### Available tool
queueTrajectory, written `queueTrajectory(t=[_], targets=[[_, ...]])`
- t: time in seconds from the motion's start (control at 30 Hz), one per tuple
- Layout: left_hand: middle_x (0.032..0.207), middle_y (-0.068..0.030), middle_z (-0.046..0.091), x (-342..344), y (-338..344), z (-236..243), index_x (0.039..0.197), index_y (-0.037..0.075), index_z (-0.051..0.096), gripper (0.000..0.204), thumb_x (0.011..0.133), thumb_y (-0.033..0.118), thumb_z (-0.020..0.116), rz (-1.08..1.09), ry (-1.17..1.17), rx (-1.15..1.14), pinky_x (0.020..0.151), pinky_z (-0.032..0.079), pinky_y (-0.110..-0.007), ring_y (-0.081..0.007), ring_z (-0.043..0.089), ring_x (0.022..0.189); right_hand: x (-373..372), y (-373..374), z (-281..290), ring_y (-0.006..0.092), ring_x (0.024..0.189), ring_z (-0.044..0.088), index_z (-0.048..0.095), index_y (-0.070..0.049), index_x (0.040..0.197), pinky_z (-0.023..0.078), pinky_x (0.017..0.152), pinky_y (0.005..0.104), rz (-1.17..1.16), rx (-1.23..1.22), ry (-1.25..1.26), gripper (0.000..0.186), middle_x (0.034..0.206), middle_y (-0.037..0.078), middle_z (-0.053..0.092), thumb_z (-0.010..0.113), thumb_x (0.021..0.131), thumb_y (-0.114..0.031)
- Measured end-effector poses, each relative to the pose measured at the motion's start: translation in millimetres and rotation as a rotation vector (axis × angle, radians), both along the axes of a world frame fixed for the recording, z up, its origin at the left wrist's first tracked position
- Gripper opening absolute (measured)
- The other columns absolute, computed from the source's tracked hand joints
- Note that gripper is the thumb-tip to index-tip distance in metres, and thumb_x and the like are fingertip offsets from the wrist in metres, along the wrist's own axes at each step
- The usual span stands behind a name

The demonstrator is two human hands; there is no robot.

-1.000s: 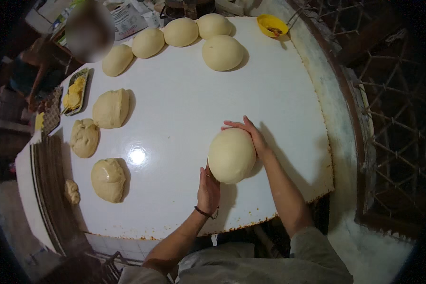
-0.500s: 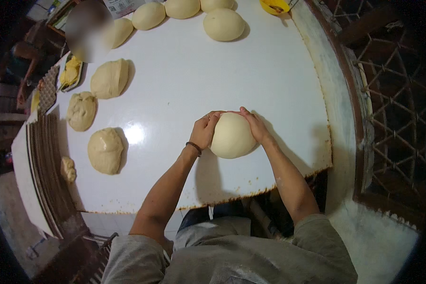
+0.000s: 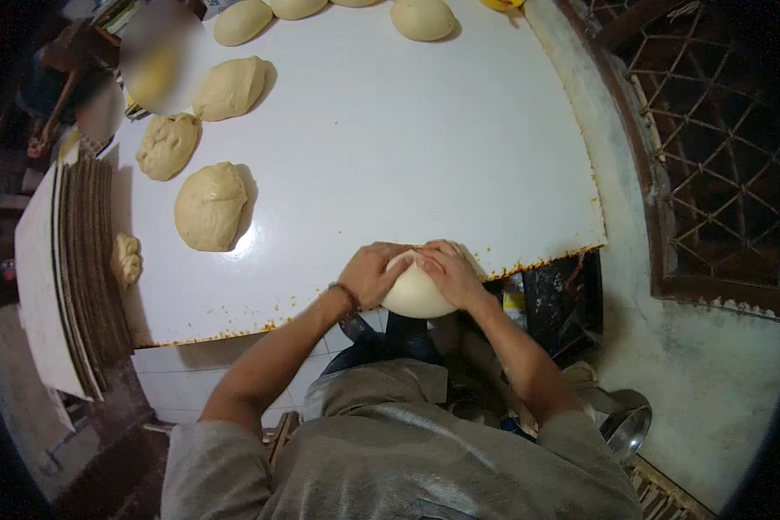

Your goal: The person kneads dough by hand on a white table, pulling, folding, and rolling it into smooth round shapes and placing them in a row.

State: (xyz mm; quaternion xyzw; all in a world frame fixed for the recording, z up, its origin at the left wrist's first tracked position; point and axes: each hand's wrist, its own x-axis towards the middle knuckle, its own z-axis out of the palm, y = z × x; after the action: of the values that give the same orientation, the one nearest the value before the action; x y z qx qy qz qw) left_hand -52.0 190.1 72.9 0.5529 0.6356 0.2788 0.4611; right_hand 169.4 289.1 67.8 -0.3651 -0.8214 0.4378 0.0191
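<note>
At the lower middle of the frame, a smooth, round, cream-coloured dough ball is between your left hand and your right hand, overlapping the rust-speckled front edge; whether it rests there or is lifted cannot be told. Your fingers lie close together, curved around its far side and partly hidden, thumbs pressing its top. Beyond, a glossy white tabletop stretches toward the upper frame, with wide room ahead. Three rough cream dough lumps lie at left, well apart from you; more smooth cream dough balls lie along the top. Thin brown boards are stacked at far left, beside a small knobbly dough piece. At right, a brown lattice window is set in a pale plaster wall.
</note>
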Motion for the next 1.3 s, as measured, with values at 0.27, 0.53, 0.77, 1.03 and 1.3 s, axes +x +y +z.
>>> queueTrajectory(t=[0.27, 0.53, 0.77, 1.03, 1.3], targets=[[0.157, -0.0171, 0.058, 40, 49, -35, 0.158, 0.002, 0.052, 0.062, 0.119, 0.044, 0.028, 0.574, -0.508, 0.059, 0.121, 0.039, -0.036, -0.0242, 0.054, 0.144, 17, 24, -69, 0.0291, 0.148, 0.051, 0.053, -0.006, 0.156, 0.041, 0.125, 0.0482, -0.96, -1.001, 0.815, 0.075, 0.158, 0.012, 0.056, 0.022, 0.115, -0.061], [0.167, -0.0155, 0.045, 85, 83, 3, 0.165, 0.001, 0.038, 0.065, 0.119, 0.045, 0.031, 0.767, -0.872, 0.128, 0.124, 0.04, -0.04, -0.0265, 0.047, 0.15, -6, 53, -79, 0.0293, 0.14, 0.057, 0.054, -0.011, 0.153, 0.049, 0.116, 0.0497, -0.906, -1.29, 0.96, 0.071, 0.154, 0.01, 0.059, 0.032, 0.111, -0.062], [0.171, -0.0164, 0.038, -29, 127, 70, 0.166, 0.003, 0.037, 0.066, 0.118, 0.048, 0.028, 0.805, 0.202, 0.265, 0.131, 0.024, -0.042, -0.0296, 0.037, 0.157, -104, 140, 16, 0.0294, 0.133, 0.063, 0.055, -0.015, 0.152, 0.056, 0.109, 0.051, -0.591, -1.44, 1.154, 0.067, 0.151, 0.009, 0.061, 0.04, 0.108, -0.064], [0.141, -0.0053, 0.063, -181, 41, 66, 0.142, 0.01, 0.061, 0.044, 0.114, 0.041, 0.049, 1.279, -0.306, 0.232, 0.116, 0.041, -0.042, -0.0223, 0.056, 0.132, -318, 340, 97, 0.0271, 0.131, 0.066, 0.055, -0.019, 0.151, 0.06, 0.105, 0.0511, -0.385, -1.408, 1.596, 0.066, 0.149, 0.005, 0.062, 0.048, 0.105, -0.066], [0.171, -0.0218, 0.031, -318, 115, -53, 0.157, 0.009, 0.049, 0.079, 0.09, 0.034, 0.082, 0.773, 0.875, 0.39, 0.126, 0.03, -0.062, -0.0476, 0.028, 0.157, -254, 301, -94, 0.0302, 0.128, 0.061, 0.052, -0.01, 0.155, 0.048, 0.112, 0.0458, -0.973, -0.541, 0.877, 0.06, 0.146, 0.016, 0.058, 0.058, 0.108, -0.047]])
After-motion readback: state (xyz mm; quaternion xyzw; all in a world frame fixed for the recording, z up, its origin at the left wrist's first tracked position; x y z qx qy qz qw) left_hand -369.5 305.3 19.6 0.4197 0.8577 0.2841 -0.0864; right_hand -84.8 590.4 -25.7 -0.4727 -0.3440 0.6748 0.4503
